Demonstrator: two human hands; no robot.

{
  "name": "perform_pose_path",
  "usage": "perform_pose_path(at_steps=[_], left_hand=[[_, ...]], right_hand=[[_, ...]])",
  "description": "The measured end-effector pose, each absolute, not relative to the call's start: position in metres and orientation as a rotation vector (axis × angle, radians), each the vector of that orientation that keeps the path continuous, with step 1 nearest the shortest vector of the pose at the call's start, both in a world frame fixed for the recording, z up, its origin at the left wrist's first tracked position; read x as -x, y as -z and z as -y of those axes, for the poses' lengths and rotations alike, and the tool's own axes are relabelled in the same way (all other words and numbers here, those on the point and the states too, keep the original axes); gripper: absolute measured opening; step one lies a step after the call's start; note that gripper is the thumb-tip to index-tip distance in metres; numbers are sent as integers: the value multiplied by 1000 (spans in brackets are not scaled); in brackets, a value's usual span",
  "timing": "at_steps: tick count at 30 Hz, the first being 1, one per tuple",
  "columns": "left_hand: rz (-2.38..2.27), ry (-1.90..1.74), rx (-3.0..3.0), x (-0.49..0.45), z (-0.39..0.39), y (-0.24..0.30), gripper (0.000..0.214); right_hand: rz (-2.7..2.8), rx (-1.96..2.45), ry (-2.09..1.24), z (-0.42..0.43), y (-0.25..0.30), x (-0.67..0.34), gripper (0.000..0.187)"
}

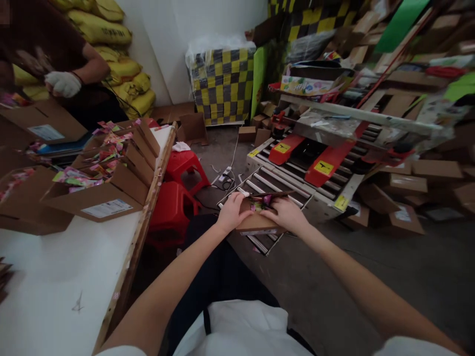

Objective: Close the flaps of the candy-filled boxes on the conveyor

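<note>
A cardboard box point(259, 227) is standing open over the near edge of the roller conveyor point(264, 181) — the left hand point(233, 212) is resting at its left side, the right hand point(290, 214) at its right, both with fingers half bent. Whether they are gripping or only touching, I cannot tell. Bright packets point(266, 200) are showing between them. The step in hand seems to be settling the packets — the next move is probably calling for light inward pressure

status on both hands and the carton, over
Left hand and right hand on either side of carton. Carton open, packets showing, over roller conveyor. Red stools off left, apart from carton.
</note>
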State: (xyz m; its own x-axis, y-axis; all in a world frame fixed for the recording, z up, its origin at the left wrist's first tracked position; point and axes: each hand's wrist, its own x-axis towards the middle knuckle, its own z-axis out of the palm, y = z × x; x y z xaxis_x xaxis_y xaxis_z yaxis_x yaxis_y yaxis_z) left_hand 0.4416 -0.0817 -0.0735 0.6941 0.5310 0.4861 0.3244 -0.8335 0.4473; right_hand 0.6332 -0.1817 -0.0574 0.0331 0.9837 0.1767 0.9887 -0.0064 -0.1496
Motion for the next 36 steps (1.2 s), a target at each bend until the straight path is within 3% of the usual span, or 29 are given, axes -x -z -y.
perform_pose_path(at_steps=[4,8,12,18,23,27,31,34,36], left_hand=[[-686,-911,-2576,-443,82,74,50],[-657,-957,-2554,-443,80,73,42],[-616,-955,-2538,-443,77,70,20],[-633,-933,-2541,-445,81,66,22],[-797,-888,-2529,-447,112,62,26],[-860,-822,-2404,-447,121,57,25],[-918,-490,-1986,-463,90,53,18],[-808,-175,-1610,-482,71,53,44],[-722,-83,-1522,-491,69,55,48]], right_hand=[[1751,1912,302,207,65,-614,36],[1876,1991,93,201,64,-601,42],[1901,2121,-88,186,59,-607,37],[1665,1748,139,229,64,-584,26],[1501,1904,88,233,76,-564,64],[1736,1976,-55,212,83,-590,63],[1783,1886,-124,210,87,-609,64],[1638,1893,-73,212,92,-604,79],[1555,1908,-56,212,94,-601,86]])
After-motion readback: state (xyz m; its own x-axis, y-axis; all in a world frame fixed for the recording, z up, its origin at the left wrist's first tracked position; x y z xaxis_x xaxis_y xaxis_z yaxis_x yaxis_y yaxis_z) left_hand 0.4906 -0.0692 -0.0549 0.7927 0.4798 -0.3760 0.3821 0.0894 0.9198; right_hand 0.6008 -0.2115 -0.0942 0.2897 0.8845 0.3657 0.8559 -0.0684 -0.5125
